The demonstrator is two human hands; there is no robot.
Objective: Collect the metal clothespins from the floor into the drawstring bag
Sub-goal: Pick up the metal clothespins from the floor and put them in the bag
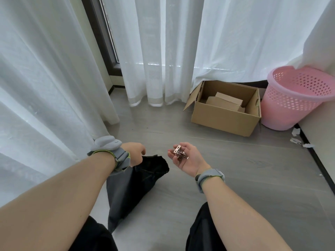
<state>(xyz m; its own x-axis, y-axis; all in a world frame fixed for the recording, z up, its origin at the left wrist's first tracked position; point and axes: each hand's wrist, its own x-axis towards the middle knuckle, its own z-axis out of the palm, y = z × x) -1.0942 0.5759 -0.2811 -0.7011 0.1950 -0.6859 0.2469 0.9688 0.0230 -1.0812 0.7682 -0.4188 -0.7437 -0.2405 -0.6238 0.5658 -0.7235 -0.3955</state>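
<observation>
Grey wood-look floor (235,169): left hand (136,153) pinches black drawstring bag's (137,182) mouth; right hand (186,158), palm up, cups shiny metal clothespins (179,153).

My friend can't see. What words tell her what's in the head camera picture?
A right hand cups metal clothespins beside a black drawstring bag, gripped at its mouth by the left hand, over a grey floor. Behind: a cardboard box, a pink basket, white curtains.

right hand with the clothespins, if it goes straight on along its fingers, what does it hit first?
Probably the left hand gripping the rim of the black bag; the right hand, holding clothespins, points that way. Depth is unclear.
</observation>
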